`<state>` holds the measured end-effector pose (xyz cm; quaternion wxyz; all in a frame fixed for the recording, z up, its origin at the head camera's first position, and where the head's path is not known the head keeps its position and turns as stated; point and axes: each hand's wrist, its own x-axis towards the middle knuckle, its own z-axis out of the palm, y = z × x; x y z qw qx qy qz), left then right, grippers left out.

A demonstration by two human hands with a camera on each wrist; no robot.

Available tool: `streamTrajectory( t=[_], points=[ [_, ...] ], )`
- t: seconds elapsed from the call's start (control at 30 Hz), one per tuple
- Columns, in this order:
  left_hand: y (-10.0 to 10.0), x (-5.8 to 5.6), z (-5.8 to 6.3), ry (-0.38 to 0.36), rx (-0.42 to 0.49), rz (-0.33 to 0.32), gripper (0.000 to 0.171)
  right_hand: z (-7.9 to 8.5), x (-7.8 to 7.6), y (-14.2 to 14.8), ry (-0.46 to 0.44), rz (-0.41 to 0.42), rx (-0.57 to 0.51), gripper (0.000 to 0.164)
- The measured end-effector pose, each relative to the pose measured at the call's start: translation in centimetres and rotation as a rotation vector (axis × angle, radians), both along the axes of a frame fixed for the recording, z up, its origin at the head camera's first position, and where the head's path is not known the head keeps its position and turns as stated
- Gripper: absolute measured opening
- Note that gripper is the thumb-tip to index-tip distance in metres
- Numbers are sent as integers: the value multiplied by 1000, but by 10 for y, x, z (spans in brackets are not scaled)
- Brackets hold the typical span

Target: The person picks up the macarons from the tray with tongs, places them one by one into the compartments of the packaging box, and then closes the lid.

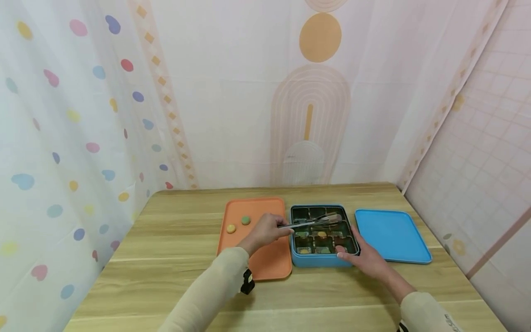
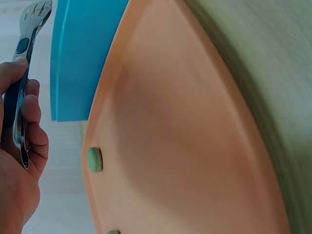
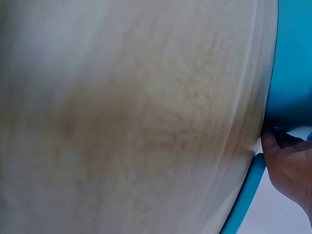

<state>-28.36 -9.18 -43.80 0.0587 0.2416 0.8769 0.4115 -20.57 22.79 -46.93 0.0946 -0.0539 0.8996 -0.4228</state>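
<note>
My left hand [image 1: 267, 229] grips metal tongs [image 1: 307, 223] by their handle, with the tips over the back right of a blue divided box [image 1: 321, 261]. In the left wrist view, thumb and fingers wrap the tongs' handle [image 2: 20, 97]. My right hand [image 1: 367, 259] holds the box at its front right corner, thumb over the rim and fingers along the right side. Small round macarons sit in several front and middle compartments, among them a pink macaron [image 1: 340, 249] by my right thumb and a yellow macaron [image 1: 321, 234]. The back row's contents are partly hidden under the tongs.
Left of the box lies an orange tray [image 1: 269, 267] with a green macaron [image 1: 245, 220] and a yellow macaron [image 1: 231, 228] on it. A blue lid [image 1: 392, 235] lies flat on the wooden table [image 1: 166, 258] to the right. Patterned curtains hang behind and at the sides.
</note>
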Motion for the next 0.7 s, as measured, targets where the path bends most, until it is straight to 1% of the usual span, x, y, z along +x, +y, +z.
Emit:
streamTrajectory(
  t=[0.3, 0.43, 0.7],
  points=[
    [8, 1, -1, 9, 0, -14, 9, 0, -1, -1, 2, 5, -1, 105],
    [9, 2, 0, -7, 8, -20, 12, 1, 0, -3, 1, 8, 10, 105],
    [11, 5, 0, -45, 19, 1, 17, 4, 2, -3, -18, 1, 1, 104]
  ],
)
